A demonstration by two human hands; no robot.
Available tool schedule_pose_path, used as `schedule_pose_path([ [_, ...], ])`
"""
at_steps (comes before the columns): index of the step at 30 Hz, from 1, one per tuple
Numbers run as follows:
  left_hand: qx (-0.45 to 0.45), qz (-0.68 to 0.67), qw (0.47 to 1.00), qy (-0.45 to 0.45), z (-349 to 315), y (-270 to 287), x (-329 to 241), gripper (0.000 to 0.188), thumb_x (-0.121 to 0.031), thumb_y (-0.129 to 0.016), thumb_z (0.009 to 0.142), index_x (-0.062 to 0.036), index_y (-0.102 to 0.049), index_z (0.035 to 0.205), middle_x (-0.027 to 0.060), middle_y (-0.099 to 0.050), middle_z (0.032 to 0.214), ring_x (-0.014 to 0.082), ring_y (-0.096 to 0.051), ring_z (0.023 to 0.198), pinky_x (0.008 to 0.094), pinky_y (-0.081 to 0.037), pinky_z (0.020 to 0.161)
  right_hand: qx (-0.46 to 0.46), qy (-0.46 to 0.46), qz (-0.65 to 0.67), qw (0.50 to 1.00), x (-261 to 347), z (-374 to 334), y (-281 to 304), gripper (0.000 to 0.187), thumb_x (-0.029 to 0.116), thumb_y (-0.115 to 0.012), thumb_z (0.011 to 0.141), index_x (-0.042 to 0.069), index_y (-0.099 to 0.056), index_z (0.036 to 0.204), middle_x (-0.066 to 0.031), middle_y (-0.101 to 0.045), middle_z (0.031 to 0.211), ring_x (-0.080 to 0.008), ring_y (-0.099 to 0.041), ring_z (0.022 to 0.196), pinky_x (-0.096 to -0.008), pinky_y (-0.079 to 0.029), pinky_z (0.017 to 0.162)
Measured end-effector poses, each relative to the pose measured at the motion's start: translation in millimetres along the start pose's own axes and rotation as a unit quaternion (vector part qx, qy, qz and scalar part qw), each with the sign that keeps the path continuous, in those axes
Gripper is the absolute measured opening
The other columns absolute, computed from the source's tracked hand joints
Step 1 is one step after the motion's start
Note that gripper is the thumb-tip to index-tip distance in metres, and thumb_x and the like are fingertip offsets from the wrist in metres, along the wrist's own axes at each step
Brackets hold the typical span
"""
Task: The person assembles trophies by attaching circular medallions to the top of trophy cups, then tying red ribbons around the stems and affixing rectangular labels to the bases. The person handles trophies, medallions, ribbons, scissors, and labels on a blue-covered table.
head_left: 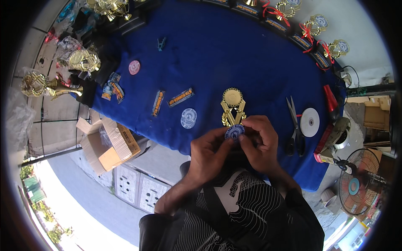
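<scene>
Close to my body, at the table's near edge, I hold a round blue-and-white sticker (234,133) with both hands. My left hand (208,152) pinches its left side, thumb on the face. My right hand (260,144) grips its right side, with the thumb at the lower rim and the index finger curled above. Just beyond my fingers lies a gold trophy figure (233,98) with a round, toothed-edge medallion and a wreath; its lower end is hidden behind my hands. To the left, another round blue-and-white sticker (189,118) rests on the cloth beside two printed label strips (181,97).
Scissors (295,127) and a white ribbon spool (310,122) lie at right, near a red tool (331,98) and a standing fan (359,182). Finished trophies (316,25) line the far right edge. Wrapped trophies (83,60) crowd the left. An open carton (109,144) stands below the blue cloth (217,50).
</scene>
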State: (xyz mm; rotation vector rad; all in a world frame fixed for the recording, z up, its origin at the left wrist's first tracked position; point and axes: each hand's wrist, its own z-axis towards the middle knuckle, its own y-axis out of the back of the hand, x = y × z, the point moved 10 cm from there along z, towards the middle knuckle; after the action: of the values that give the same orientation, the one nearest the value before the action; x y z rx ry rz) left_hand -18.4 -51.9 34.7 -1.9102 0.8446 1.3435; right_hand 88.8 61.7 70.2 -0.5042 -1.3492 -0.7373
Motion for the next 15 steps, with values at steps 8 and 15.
schedule_pose_path([
  [8, -0.026, 0.133, 0.989, -0.059, -0.7, 5.1, -19.8, 0.022, 0.001, -0.07, 0.095, 0.005, -0.073, 0.116, 0.0174, -0.078, 0.095, 0.0173, -0.076, 0.087, 0.0291, -0.059, 0.073, 0.009, 0.155, -0.223, 0.962, 33.4, -2.6, -10.6, 0.042, -0.012, -0.072, 0.08, 0.001, -0.071, 0.12, -0.0153, -0.064, 0.112, -0.0262, -0.071, 0.095, -0.0322, -0.06, 0.076],
  [15, -0.018, 0.124, 0.991, -0.051, -0.5, 5.5, -18.8, 0.022, -0.001, -0.069, 0.095, 0.0051, -0.073, 0.116, 0.0186, -0.078, 0.096, 0.0192, -0.077, 0.088, 0.0296, -0.059, 0.073, 0.028, 0.174, -0.259, 0.95, 36.8, -3.9, -13.2, 0.045, -0.011, -0.074, 0.079, 0.002, -0.071, 0.121, -0.0156, -0.066, 0.113, -0.0266, -0.069, 0.094, -0.0337, -0.059, 0.073],
])
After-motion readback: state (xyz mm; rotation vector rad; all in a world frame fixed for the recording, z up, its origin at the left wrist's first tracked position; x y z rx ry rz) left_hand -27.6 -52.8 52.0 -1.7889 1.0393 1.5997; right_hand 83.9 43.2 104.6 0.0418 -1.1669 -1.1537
